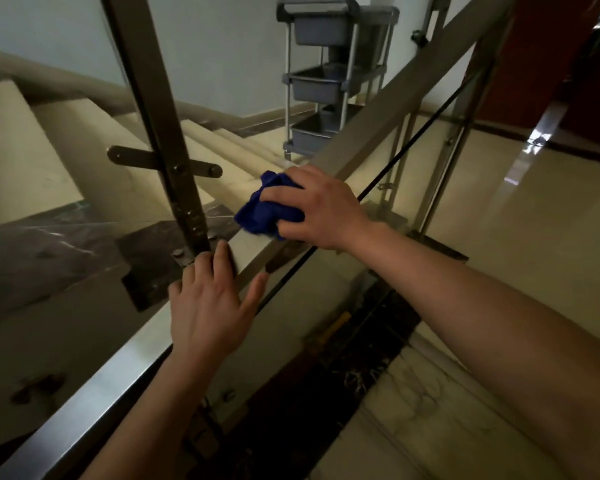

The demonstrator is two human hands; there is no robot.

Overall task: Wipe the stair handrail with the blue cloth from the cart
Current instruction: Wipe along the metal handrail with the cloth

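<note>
A flat metal stair handrail (94,386) runs diagonally from the lower left to the upper right. My right hand (321,209) presses a crumpled blue cloth (265,211) onto the rail's top near the middle of the view. My left hand (212,306) lies flat on the rail just below the cloth, fingers spread, holding nothing. A grey three-tier cleaning cart (329,74) stands on the landing beyond the rail.
A dark metal post (160,126) with a bolted cross bracket rises just left of my left hand. Glass panels hang under the rail. Cream stairs (25,157) descend on the left. Glossy floor (534,220) lies to the right.
</note>
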